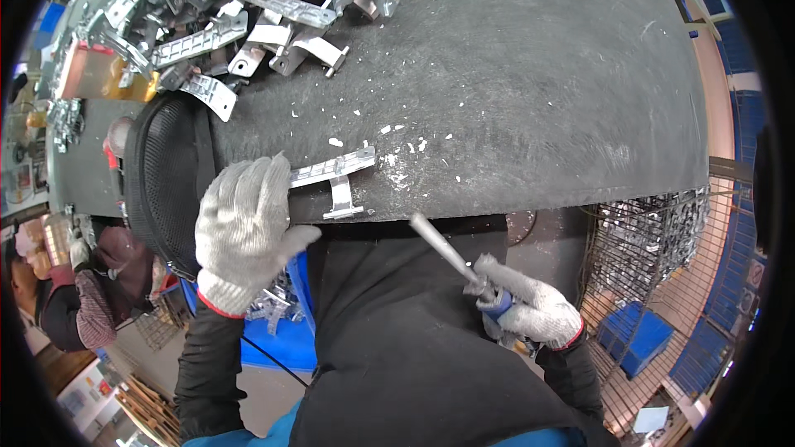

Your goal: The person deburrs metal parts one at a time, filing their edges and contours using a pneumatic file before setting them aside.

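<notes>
Lay at the near edge of the dark grey rubber-topped bench (538, 74): a flat silver metal bracket with a short stem (335, 175), long axis running left to right, stem toward the body. Pinned at its left end under the left hand (245, 228), white knit glove, fingers together and flat on it. Stayed off to the lower right, clearly farther away: the right hand (534, 310), fingers wrapped around a blue-handled grey metal file (451, 252), tip angled up-left toward the bracket.

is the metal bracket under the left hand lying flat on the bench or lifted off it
Lying flat. The bracket rests on the dark bench at its near edge, with the left hand pressing on one end.
</notes>
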A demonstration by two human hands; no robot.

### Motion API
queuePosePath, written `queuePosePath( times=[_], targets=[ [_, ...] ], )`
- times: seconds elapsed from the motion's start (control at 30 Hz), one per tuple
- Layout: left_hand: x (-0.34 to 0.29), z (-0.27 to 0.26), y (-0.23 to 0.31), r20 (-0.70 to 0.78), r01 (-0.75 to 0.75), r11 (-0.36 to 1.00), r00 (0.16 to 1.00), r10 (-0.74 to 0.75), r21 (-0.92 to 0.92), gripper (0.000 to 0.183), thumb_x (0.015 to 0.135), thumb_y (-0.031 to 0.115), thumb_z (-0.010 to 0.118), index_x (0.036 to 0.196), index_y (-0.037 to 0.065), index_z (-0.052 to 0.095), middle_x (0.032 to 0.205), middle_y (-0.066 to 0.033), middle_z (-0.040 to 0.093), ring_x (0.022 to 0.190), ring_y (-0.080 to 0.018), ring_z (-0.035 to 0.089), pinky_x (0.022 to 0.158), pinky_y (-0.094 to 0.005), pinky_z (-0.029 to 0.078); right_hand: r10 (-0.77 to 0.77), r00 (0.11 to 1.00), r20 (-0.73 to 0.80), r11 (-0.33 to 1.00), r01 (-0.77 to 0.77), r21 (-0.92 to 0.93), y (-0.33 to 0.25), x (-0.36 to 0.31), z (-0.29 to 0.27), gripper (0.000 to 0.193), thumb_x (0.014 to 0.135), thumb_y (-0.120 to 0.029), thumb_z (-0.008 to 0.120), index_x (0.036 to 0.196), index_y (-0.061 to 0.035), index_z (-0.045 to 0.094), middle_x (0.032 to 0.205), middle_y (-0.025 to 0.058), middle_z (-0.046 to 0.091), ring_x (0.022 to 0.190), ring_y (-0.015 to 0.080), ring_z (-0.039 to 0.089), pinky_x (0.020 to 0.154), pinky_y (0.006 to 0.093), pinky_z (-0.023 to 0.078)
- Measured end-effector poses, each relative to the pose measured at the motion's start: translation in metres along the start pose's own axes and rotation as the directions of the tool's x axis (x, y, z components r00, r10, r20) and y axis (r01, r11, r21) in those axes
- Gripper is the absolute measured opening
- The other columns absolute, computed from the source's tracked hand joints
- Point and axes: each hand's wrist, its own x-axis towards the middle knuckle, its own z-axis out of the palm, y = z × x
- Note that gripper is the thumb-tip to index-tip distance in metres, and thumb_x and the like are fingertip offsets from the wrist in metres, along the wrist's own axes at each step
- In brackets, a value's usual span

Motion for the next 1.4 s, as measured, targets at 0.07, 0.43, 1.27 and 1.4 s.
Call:
queuePosePath(
  times=[0.07, 0.43, 1.27, 1.4],
  targets=[
    [0.012, -0.009, 0.0, 0.099, -0.08, 0.997, 0.992, 0.08, 0.004, 0.087, 0.065, 0.044, 0.087, 0.134, 0.002, 0.055, 0.113, -0.0136, 0.067, 0.104, -0.0367, 0.065, 0.095, -0.051, 0.049, -0.025, 1.0, -0.004, 0.988, 0.025, 0.155, -0.006, -0.006, 0.004, 0.079, 0.09, -0.009, 0.063, 0.164, -0.0061, 0.033, 0.119, 0.0102, 0.065, 0.067, 0.0115, 0.06, 0.064, 0.0257, 0.054],
    [-0.063, 0.053, 0.073, -0.042, 0.299, 0.926, 0.948, -0.316, -0.229, 0.05, 0.075, 0.003, 0.076, 0.122, -0.003, 0.059, 0.102, -0.0193, 0.068, 0.082, -0.0348, 0.071, 0.068, -0.0403, 0.058, 0.042, 0.967, 0.25, 0.986, -0.081, 0.148, 0.005, 0.021, 0.002, 0.071, 0.102, -0.028, 0.058, 0.166, -0.0153, 0.03, 0.083, 0.0026, 0.058, 0.06, 0.0089, 0.054, 0.057, 0.0215, 0.047],
    [-0.06, 0.044, 0.085, 0.097, 0.396, 0.873, 0.918, -0.385, -0.284, 0.044, 0.075, 0.006, 0.072, 0.119, 0.001, 0.063, 0.108, -0.0146, 0.067, 0.092, -0.0303, 0.07, 0.078, -0.0383, 0.056, 0.083, 0.939, 0.334, 0.986, -0.126, 0.11, -0.004, 0.04, 0.003, 0.085, 0.092, -0.03, 0.07, 0.165, -0.0094, 0.031, 0.114, 0.0044, 0.062, 0.067, 0.0073, 0.055, 0.059, 0.0215, 0.05],
    [-0.057, 0.044, 0.083, 0.077, 0.349, 0.903, 0.937, -0.341, -0.252, 0.044, 0.076, 0.006, 0.07, 0.119, 0.002, 0.064, 0.105, -0.0134, 0.068, 0.088, -0.0303, 0.069, 0.076, -0.0377, 0.054, -0.215, 0.943, 0.256, 0.975, 0.193, 0.107, 0.027, 0.032, 0.001, 0.082, 0.089, -0.025, 0.073, 0.16, -0.0025, 0.039, 0.125, 0.0124, 0.065, 0.086, 0.0165, 0.067, 0.081, 0.0293, 0.056]
  ],
)
